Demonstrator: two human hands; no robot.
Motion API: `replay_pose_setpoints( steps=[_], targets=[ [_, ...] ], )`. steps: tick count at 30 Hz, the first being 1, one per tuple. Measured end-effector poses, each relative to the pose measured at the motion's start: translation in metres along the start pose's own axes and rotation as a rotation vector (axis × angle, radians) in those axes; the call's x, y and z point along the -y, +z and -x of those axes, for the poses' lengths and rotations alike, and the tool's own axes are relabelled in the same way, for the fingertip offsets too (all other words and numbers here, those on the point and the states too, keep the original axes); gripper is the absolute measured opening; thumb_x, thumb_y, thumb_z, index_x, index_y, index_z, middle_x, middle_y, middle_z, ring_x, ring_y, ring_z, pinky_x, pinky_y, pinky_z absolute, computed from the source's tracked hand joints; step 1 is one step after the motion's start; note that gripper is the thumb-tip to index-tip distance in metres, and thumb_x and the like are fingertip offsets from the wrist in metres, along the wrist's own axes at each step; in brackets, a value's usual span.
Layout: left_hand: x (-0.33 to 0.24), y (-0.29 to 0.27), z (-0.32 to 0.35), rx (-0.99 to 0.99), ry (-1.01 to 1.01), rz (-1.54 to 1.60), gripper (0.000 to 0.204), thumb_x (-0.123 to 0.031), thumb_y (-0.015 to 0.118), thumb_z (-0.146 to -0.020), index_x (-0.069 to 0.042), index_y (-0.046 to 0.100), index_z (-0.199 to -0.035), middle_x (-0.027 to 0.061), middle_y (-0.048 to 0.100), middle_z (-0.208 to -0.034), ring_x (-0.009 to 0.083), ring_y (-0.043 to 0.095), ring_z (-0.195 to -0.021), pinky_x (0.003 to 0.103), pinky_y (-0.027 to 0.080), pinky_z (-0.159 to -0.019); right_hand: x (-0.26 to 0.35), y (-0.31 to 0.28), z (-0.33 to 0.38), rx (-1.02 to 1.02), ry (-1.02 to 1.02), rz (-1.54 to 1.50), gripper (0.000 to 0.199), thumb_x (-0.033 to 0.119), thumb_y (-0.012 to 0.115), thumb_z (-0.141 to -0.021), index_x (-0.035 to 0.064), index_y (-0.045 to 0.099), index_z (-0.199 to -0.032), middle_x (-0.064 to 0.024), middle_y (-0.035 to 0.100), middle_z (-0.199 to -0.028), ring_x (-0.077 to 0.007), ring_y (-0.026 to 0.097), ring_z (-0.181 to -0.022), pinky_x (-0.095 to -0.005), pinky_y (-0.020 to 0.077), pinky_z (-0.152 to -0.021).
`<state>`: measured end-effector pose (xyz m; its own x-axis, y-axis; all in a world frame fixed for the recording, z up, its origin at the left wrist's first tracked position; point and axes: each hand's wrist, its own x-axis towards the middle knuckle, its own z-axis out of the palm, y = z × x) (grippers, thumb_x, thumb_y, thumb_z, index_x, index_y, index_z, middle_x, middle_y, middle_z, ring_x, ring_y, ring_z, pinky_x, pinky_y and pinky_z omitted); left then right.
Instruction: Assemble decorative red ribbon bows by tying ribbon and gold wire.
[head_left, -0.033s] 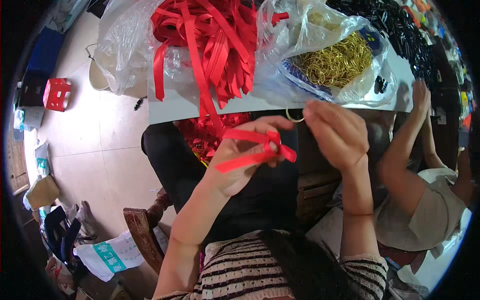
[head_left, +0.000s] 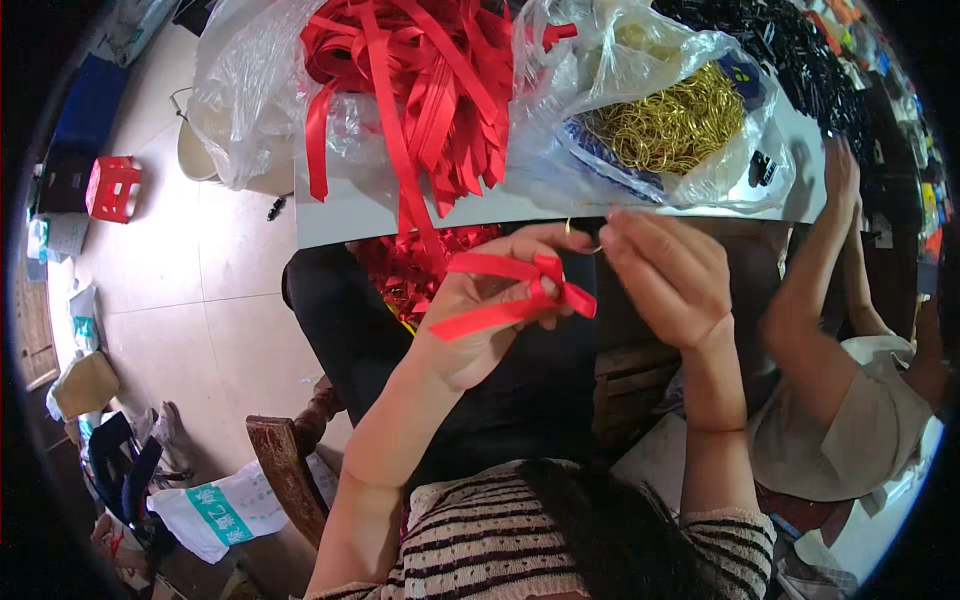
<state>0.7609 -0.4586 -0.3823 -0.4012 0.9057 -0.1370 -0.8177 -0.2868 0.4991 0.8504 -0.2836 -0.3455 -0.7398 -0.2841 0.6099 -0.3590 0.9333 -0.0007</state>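
A red ribbon (head_left: 490,318) folded into a small bow is pinched between the thumb and fingers of my left hand (head_left: 465,355), its two tails trailing left. Level with it, my right hand (head_left: 672,285) has its fingertips closed on a thin gold cord loop (head_left: 569,227). This loop curves across the gap to my left index finger, which reaches toward it or touches it; contact is hard to make out. Beyond my hands, a heap of loose red ribbons (head_left: 440,110) hangs over the table edge. Right of it, a plastic bag holds a tangle of gold cord loops (head_left: 670,125).
Finished-looking red bows (head_left: 450,250) lie in a pile below the table edge. Black clips or similar small pieces (head_left: 790,60) are heaped at the far right. A co-worker's arm (head_left: 815,270) rests by the table's right end. A wooden chair (head_left: 280,465) stands at my left.
My right hand has shifted slightly left and down, bringing the gold cord loop closer to my left index finger. The red ribbon stays in my left hand. The co-worker's hand has moved up slightly.
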Motion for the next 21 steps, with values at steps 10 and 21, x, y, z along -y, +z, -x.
replay_pose_setpoints(
  steps=[10, 21],
  targets=[
    [0.000, 0.006, 0.002, -0.009, 0.116, -0.378, 0.013, -0.008, 0.066, -0.076, 0.000, 0.060, -0.084, 0.0095, 0.056, -0.092, 0.0163, 0.053, -0.087, 0.028, 0.043, -0.077, 0.034, 0.008, -0.002, -0.131, 0.886, -1.036, 0.022, 0.013, 0.062, -0.078, -0.0017, 0.055, -0.093, -0.0125, 0.055, -0.092, -0.0165, 0.054, -0.070, -0.0252, 0.0454, -0.064],
    [0.003, 0.005, 0.012, -0.238, 0.075, -0.123, 0.019, -0.005, 0.062, -0.078, 0.000, 0.055, -0.095, 0.0035, 0.056, -0.084, 0.0125, 0.054, -0.076, 0.022, 0.043, -0.069, 0.044, 0.001, -0.002, -0.044, 0.820, -1.077, 0.007, 0.001, 0.064, -0.071, -0.0021, 0.062, -0.077, -0.0115, 0.061, -0.072, -0.0155, 0.058, -0.064, -0.0244, 0.0437, -0.056]
  ],
)
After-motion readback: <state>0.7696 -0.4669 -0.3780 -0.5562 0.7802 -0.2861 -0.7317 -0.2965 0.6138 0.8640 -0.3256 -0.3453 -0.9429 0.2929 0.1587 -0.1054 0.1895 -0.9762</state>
